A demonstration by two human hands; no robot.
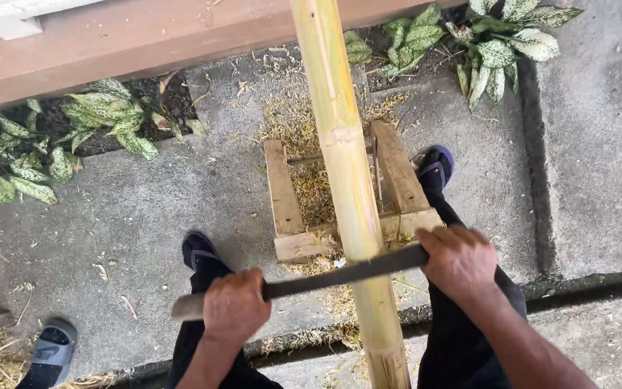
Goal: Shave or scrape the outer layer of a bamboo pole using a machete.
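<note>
A long yellow bamboo pole [340, 137] runs from the top of the view down between my legs, resting on a small wooden frame [286, 194]. A dark long blade [340, 276] lies crosswise against the pole just below the frame. My left hand [234, 308] grips the blade's handle end at the left. My right hand [461, 261] grips its other end at the right of the pole. Both my feet in dark sandals [435, 167] stand on the concrete beside the frame.
Bamboo shavings litter the concrete [138, 216] around the frame. Leafy plants [102, 115] grow along a reddish-brown wall [109, 43], more plants [498, 43] at top right. Another person's grey sandal [50, 349] shows at bottom left beside straw.
</note>
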